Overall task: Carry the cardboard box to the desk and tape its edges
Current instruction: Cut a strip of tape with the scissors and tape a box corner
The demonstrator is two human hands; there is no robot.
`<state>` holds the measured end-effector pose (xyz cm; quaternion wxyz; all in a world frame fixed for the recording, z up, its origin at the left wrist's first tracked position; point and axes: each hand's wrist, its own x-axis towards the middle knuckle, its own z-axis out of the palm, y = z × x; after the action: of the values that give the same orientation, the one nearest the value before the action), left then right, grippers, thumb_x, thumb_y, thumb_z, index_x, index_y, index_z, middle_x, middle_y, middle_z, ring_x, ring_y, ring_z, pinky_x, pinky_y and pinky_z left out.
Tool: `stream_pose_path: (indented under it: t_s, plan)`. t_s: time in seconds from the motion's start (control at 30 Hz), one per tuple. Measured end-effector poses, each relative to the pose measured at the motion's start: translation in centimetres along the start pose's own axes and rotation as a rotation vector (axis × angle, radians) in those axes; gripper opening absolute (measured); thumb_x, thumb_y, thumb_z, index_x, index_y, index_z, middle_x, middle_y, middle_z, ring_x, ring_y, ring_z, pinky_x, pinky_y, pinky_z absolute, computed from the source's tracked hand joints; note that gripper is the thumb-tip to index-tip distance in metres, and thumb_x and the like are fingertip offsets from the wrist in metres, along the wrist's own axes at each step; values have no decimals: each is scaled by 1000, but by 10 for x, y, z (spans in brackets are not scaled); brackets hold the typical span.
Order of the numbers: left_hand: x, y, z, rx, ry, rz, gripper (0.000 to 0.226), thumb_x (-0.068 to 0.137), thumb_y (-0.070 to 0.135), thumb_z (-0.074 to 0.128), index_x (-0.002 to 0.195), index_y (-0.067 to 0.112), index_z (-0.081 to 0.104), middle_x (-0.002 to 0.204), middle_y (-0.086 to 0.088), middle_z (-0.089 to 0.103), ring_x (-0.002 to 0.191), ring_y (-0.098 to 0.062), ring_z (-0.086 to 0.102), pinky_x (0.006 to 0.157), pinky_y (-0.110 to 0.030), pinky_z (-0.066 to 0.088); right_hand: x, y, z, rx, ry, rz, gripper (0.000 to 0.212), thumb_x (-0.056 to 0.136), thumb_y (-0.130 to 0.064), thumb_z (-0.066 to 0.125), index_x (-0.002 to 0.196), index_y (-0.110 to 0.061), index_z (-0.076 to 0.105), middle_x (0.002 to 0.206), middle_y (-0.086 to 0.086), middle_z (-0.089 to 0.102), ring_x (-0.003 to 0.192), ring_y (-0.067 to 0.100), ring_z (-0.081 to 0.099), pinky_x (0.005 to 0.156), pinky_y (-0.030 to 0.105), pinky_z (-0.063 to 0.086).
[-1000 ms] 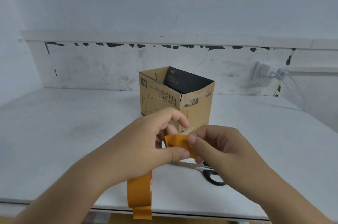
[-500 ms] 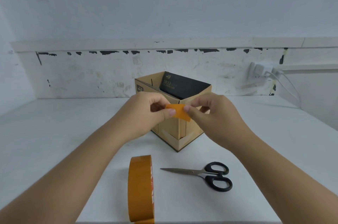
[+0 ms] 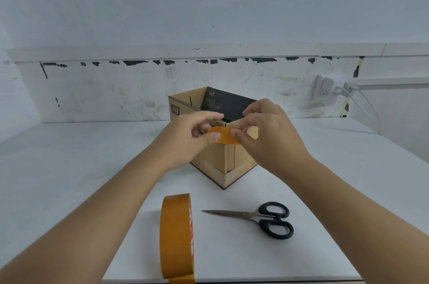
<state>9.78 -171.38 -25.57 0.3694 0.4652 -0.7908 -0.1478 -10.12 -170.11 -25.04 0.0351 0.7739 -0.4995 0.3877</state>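
- While both forearms reach forward from the bottom corners of the view and converge over the desk [image 3: 69,167], the two hands meet at the near upper corner of the cardboard box [image 3: 222,163].
- The left hand [image 3: 188,137] is turned palm-right, its thumb extended forward and pressed against the left end of a short orange strip of tape [image 3: 222,135], with the index finger arched above it; the other fingers curl loosely inward.
- The right hand [image 3: 267,135] comes in from the right, back of the hand toward the camera, thumb and forefinger pinching the strip's right end while the remaining fingers arch over the box rim.
- The strip is stretched level between the two pinches, right in front of the box's near vertical edge just below the rim; whether it already touches the cardboard cannot be told.
- The box stands open-topped on the desk, one corner pointing toward the viewer, a dark printed panel showing on its inside.
- Nearer the viewer, a roll of orange tape [image 3: 176,239] stands on edge at the desk's front.
- To its right, black-handled scissors [image 3: 260,218] lie flat and closed, blades pointing left toward the roll.
- On the wall behind, at the right, white plugs [image 3: 332,86] sit in a socket with cables trailing down.
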Motion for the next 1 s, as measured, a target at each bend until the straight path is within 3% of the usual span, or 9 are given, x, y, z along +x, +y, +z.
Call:
stream_pose_path:
  t_s: [0.23,0.57,0.73,0.87,1.0]
  plan:
    - [5,-1,3,-37,-73,26,35,95,26,55,123,45,49,100,11,58,93,-2,55,75,-18,41,3,-2,2,14,-7,-16,15,88,-30,65,90,-20,75,107,-9,61,98,10,54,80,23,45]
    - [0,-6,11,-94,-46,53,31,99,32,44,128,38,47,110,15,55,105,-6,52,83,-24,45,1,-1,-2,60,-18,5,16,88,-31,66,91,-19,75,109,-9,66,98,6,57,79,18,40]
    - [-3,-6,16,-159,-28,83,31,98,25,47,125,39,46,90,36,54,95,11,52,75,-4,42,-1,-2,-1,82,-20,-2,13,87,-29,66,86,-19,75,109,-9,66,95,2,56,74,5,34]
    - [-2,-4,16,-160,-12,110,30,99,23,46,125,37,48,106,27,52,100,11,50,77,-3,42,-1,-3,-1,92,-16,-2,12,88,-29,66,87,-21,75,108,-10,66,93,1,56,73,3,33]
    - [-2,-5,17,-172,-1,108,28,99,24,45,125,35,50,108,18,55,100,7,52,77,-4,43,-2,-5,0,149,-15,-8,9,87,-28,67,84,-26,75,107,-13,68,90,-2,55,71,-2,34]
